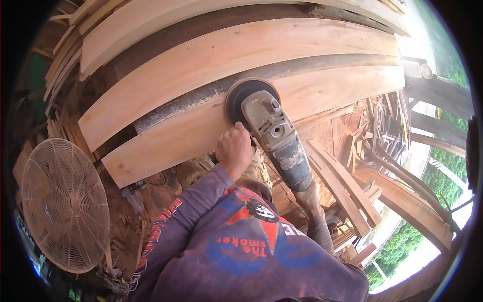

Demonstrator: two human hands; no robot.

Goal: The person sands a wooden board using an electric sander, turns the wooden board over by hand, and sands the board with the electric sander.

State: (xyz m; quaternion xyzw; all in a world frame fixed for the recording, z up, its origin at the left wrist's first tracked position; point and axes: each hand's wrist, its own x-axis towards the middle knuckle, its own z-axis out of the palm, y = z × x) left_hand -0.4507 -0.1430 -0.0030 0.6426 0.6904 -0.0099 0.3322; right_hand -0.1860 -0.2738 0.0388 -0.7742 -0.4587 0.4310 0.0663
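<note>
A power sander [274, 128] with a round black disc lies across the nearest long, pale wooden board [171, 143], its disc over the board's middle. My left hand [235, 151] is closed round the tool's side handle, just below the disc. At the rear end of the grey and green body, my right hand [308, 196] grips the tool; its fingers are partly hidden beneath. Beyond the near board, a second long board [216, 55] curves across the view, with a dark beam [186, 99] showing between the two.
A round wire-caged fan [65, 204] stands at the left. More boards [151, 25] lie at the far side. Cut wooden pieces [342, 186] are stacked at the right, near a large plank [407, 211]. Sawdust and scraps cover the ground.
</note>
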